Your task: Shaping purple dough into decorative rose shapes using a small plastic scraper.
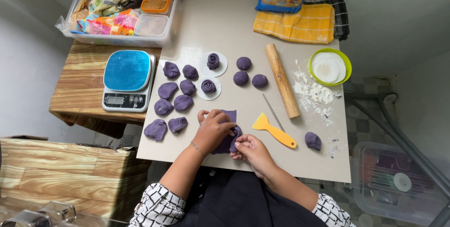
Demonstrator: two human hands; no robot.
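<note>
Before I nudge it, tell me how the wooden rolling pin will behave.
The rolling pin is a plain smooth cylinder lying flat on the board, so a sideways push would likely send it rolling. It looks like solid wood, so probably stiff and fairly heavy. The flour beside it might let it slide.

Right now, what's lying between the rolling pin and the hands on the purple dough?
In the head view, a yellow scraper and a thin metal skewer lie between the rolling pin and the hands, left hand and right hand, on the purple dough.
</note>
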